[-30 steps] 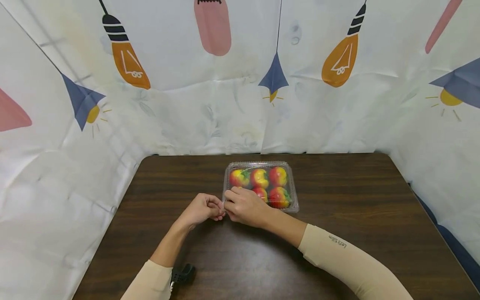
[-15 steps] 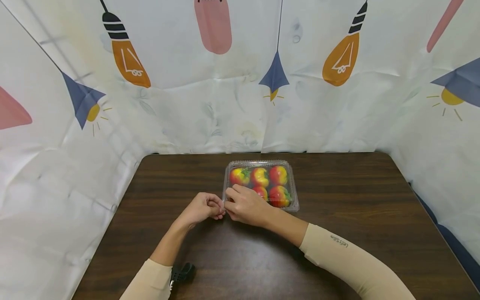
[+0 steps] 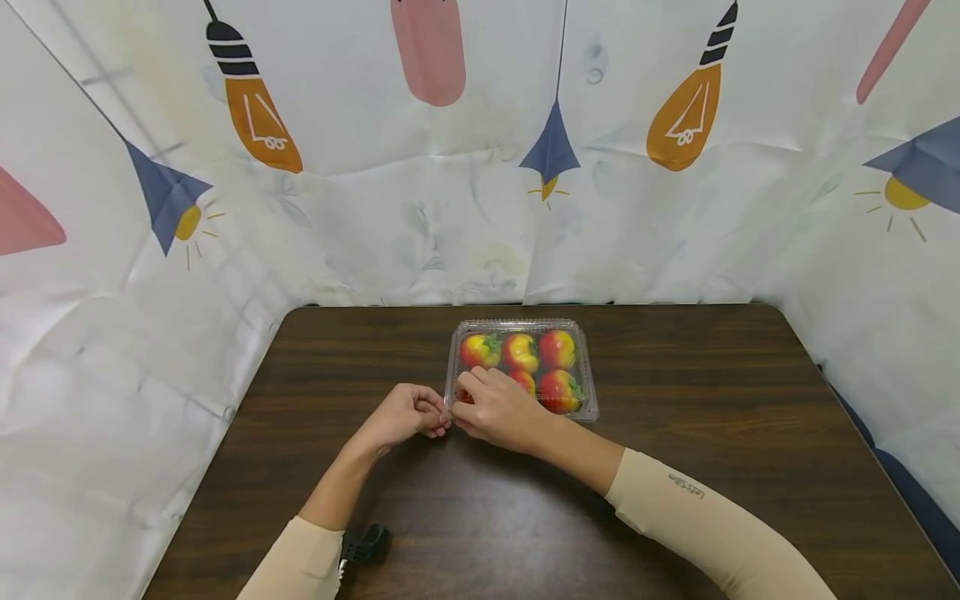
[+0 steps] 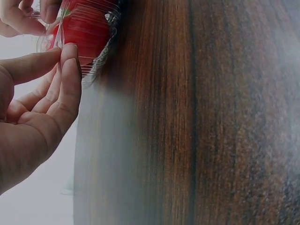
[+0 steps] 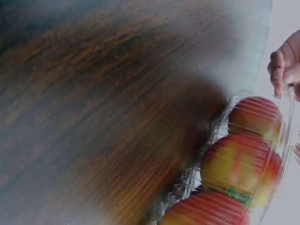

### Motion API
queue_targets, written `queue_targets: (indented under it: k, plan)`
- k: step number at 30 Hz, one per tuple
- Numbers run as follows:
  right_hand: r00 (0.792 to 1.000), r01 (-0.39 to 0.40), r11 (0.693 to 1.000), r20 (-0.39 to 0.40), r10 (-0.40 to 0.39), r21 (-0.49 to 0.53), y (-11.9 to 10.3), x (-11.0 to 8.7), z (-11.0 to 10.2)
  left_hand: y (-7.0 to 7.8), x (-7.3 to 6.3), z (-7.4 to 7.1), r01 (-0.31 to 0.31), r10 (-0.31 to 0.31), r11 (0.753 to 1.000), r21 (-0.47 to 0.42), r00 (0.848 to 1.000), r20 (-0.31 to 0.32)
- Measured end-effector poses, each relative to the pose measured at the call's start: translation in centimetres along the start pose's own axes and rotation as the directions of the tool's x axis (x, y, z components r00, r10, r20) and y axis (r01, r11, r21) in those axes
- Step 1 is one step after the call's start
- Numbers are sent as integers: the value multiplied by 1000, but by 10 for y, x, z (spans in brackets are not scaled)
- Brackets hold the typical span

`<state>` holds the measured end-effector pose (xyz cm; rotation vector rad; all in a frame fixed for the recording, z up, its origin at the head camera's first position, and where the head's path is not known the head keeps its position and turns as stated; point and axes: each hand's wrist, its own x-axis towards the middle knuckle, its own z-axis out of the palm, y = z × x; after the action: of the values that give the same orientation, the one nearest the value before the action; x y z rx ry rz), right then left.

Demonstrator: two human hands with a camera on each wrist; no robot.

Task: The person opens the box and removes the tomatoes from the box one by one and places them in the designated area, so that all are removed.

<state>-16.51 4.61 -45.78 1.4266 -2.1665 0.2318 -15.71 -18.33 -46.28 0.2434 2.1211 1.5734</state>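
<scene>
A clear plastic fruit box (image 3: 589, 400) lies on the table, with several red and yellow fruits with green leafy tops (image 3: 558, 348) inside. In the left wrist view, my left hand (image 4: 44, 101) pinches the thin rim at the box's near left corner between thumb and index finger. My right hand (image 3: 495, 408) is bent over that same corner, hiding part of the front row of fruit. Its fingers (image 4: 49, 10) grip the lid's edge just beyond my left fingertips. In the right wrist view, ribbed clear plastic covers the fruits, and the left hand (image 5: 286, 65) shows at the far corner.
The dark wood-grain table (image 3: 675, 375) extends around the box. A white curtain (image 3: 465, 233) printed with lamps and bulbs hangs behind and along the sides. Under my left forearm sits a black strapped device (image 3: 366, 544).
My right hand has shifted slightly to the right, its fingertips a bit farther from the left ones. The left hand keeps its pinch at the corner, and the box stays in place.
</scene>
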Motion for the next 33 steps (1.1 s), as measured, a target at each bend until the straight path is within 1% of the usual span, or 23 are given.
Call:
queue_targets:
  k: [7,10,15,20,26,29,33]
  plan:
    - [1000,7,1000,-3,-7,27,2,-1,-4,-1,0,-2,-2,2,1000,7,1000,-7]
    - [1000,16,999,-4,-16,27,3,-3,-5,1,-2,-3,0,0,1000,3,1000,-20]
    - [1000,14,999,-9,-14,50,4,-5,-8,5,-4,-5,5,-5,1000,6,997,-77]
    - [1000,-20,994,-8,21,105,8,-6,-18,9,-5,-7,0,4,1000,30,989,-145]
    - [999,-35,994,-36,39,108,16,-11,-32,14,-7,-14,-45,66,994,104,977,-201]
    - [998,-46,993,-36,50,113,21,-18,-39,18,-10,-15,-62,99,984,170,970,-224]
    - [996,-81,986,-11,84,149,26,-28,-49,25,-13,-16,-70,137,965,252,955,-262]
